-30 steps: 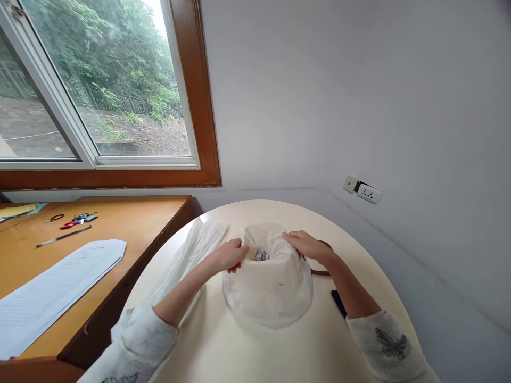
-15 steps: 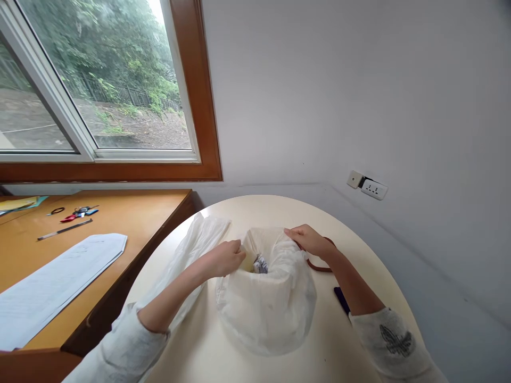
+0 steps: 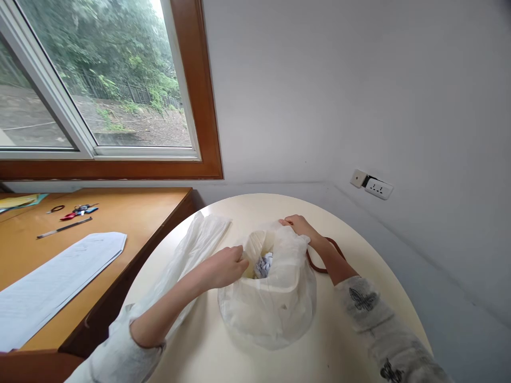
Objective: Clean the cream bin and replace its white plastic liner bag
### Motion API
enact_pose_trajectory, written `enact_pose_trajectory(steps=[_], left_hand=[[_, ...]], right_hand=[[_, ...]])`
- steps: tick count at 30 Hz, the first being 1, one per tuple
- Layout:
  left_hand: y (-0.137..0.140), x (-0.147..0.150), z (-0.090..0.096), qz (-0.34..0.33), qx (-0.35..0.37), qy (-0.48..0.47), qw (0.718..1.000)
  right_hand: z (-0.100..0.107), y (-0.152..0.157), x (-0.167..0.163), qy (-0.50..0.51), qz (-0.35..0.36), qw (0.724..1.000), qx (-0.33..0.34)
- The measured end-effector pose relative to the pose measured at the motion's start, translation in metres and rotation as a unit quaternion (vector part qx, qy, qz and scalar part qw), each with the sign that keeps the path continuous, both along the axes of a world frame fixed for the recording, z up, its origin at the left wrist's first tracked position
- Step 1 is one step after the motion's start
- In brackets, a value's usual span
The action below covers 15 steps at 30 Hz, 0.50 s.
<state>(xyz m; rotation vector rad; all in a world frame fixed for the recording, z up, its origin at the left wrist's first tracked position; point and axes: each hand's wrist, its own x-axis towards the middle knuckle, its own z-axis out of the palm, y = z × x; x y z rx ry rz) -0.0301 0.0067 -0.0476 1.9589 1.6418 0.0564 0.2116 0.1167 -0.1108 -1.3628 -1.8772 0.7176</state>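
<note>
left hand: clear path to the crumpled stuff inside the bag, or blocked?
Probably yes. The left hand grips the near-left rim of the white plastic bag, whose mouth is held open with the right hand on the far rim. The crumpled item lies just inside, nothing covering it.
</note>
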Motion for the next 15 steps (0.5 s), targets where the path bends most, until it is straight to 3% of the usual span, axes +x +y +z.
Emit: enact_pose_trajectory(steps=[3, 6, 9, 11, 13, 15], left_hand=[[-0.001, -0.003, 0.002, 0.005, -0.014, -0.021, 1.000], [0.005, -0.005, 0.004, 0.025, -0.029, -0.083, 0.996], [0.018, -0.005, 0.002, 0.043, -0.050, -0.157, 0.985], [0.027, -0.002, -0.003, 0.048, -0.053, -0.186, 0.980], [0.034, 0.002, -0.010, 0.052, -0.030, -0.194, 0.979], [0.038, 0.006, -0.018, 0.049, 0.016, -0.200, 0.978]], right_hand=[[-0.005, 0.001, 0.003, 0.040, -0.029, 0.999, -0.003], [0.000, -0.011, 0.010, 0.105, -0.107, 0.989, 0.020], [0.007, -0.045, 0.015, 0.171, -0.202, 0.962, 0.073], [0.007, -0.078, 0.014, 0.204, -0.258, 0.932, 0.149], [0.000, -0.111, 0.010, 0.178, -0.243, 0.937, 0.178], [-0.009, -0.137, 0.003, 0.141, -0.162, 0.963, 0.161]])
